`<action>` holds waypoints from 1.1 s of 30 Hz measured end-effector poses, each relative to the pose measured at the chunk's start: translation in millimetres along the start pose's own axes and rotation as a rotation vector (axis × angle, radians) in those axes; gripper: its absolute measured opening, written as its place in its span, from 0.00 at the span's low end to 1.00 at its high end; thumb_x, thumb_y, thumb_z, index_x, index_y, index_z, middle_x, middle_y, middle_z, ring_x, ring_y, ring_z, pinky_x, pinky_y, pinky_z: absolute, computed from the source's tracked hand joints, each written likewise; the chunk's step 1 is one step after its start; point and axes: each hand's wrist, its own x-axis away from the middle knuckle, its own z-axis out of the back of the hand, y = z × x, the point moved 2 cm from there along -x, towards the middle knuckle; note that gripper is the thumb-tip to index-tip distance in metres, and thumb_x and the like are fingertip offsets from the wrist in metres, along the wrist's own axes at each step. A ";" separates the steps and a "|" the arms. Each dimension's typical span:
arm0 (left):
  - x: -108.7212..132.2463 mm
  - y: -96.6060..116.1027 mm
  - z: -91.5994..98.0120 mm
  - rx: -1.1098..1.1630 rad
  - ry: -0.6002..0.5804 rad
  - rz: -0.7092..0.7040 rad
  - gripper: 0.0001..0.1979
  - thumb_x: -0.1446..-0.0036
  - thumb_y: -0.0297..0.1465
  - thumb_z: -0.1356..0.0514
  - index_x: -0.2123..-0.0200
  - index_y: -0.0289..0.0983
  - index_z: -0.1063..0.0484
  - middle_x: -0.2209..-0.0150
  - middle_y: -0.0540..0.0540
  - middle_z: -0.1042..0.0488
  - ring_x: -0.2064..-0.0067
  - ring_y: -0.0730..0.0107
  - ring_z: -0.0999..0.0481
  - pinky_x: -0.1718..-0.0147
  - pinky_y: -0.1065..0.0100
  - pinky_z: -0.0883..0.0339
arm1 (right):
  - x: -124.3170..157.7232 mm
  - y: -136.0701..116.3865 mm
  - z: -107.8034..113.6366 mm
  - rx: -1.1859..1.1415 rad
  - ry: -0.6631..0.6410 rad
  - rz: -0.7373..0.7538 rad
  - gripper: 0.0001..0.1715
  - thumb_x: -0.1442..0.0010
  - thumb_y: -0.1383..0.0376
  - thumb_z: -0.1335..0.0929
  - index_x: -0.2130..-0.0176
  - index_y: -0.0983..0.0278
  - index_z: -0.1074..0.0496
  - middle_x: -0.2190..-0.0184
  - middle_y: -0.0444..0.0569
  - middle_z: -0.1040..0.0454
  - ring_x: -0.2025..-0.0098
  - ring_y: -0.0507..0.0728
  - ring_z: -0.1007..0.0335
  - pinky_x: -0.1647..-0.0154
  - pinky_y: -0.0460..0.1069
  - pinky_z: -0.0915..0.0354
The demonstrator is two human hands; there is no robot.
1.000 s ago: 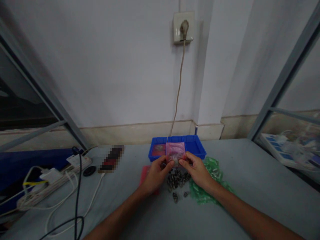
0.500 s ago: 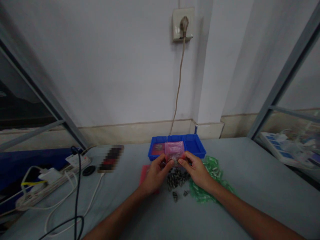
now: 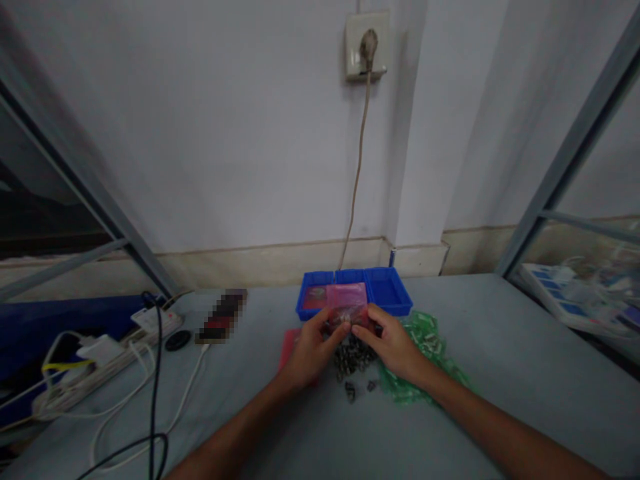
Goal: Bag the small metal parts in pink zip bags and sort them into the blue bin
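Observation:
Between both hands is a small pink plastic bag [image 3: 347,297], with something lumpy in its lower part. My left hand [image 3: 313,347] pinches its left side and my right hand [image 3: 390,340] pinches its right side, the thumbs close together at the bottom. Under the bag lies a pile of small metal parts [image 3: 353,360], with a few loose ones nearer me. More pink bags [image 3: 289,345] lie partly hidden beneath my left hand. Beside my right forearm is a heap of green plastic bags [image 3: 425,333]. Just behind the hands stands a blue divided tray [image 3: 390,293].
A phone [image 3: 223,317] on a white cable and a black round lid [image 3: 178,341] lie to the left. A power strip [image 3: 105,360] with plugs and cables runs along the table's left edge. Behind the table is a wall with a socket [image 3: 367,47].
The bag has tipped and shifted slightly left, and the thumbs have moved closer together along its lower edge. Both hands keep their hold.

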 end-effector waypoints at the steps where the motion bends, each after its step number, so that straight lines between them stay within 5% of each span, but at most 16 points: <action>1: 0.3 0.8 0.0 -0.005 -0.002 -0.002 0.18 0.32 0.44 0.33 0.48 0.37 0.20 0.52 0.42 0.17 0.52 0.55 0.18 0.49 0.60 0.25 | 0.3 -0.7 -0.2 0.001 -0.003 0.008 0.10 0.29 0.56 0.29 0.58 0.60 0.25 0.64 0.45 0.29 0.62 0.59 0.34 0.58 0.52 0.36; 9: 0.5 1.2 -1.0 0.021 -0.008 -0.020 0.19 0.33 0.42 0.32 0.44 0.39 0.19 0.49 0.43 0.16 0.50 0.54 0.18 0.47 0.59 0.25 | 0.0 -3.9 1.3 -0.014 0.003 0.042 0.08 0.31 0.59 0.28 0.61 0.60 0.23 0.66 0.45 0.30 0.62 0.59 0.34 0.59 0.52 0.37; 19: 1.7 3.7 -3.0 0.049 -0.020 -0.001 0.20 0.33 0.42 0.33 0.43 0.39 0.20 0.46 0.42 0.16 0.47 0.52 0.17 0.45 0.56 0.25 | -1.1 -6.0 3.7 -0.108 -0.027 -0.016 0.09 0.32 0.57 0.27 0.61 0.60 0.23 0.53 0.50 0.21 0.50 0.63 0.27 0.45 0.57 0.34; 25: 1.9 3.3 -2.3 0.028 0.007 0.011 0.19 0.33 0.43 0.33 0.46 0.38 0.19 0.50 0.42 0.15 0.48 0.52 0.17 0.46 0.58 0.25 | 0.1 -4.0 0.5 -0.124 -0.030 -0.051 0.13 0.32 0.55 0.28 0.53 0.60 0.22 0.59 0.47 0.24 0.59 0.60 0.30 0.55 0.53 0.34; 33: -1.4 5.3 -0.9 0.100 0.057 0.050 0.21 0.36 0.45 0.32 0.49 0.36 0.19 0.55 0.44 0.15 0.55 0.56 0.17 0.54 0.62 0.24 | 1.3 -5.3 1.0 -0.091 -0.003 -0.139 0.15 0.35 0.53 0.26 0.59 0.61 0.27 0.71 0.40 0.37 0.68 0.55 0.40 0.67 0.49 0.43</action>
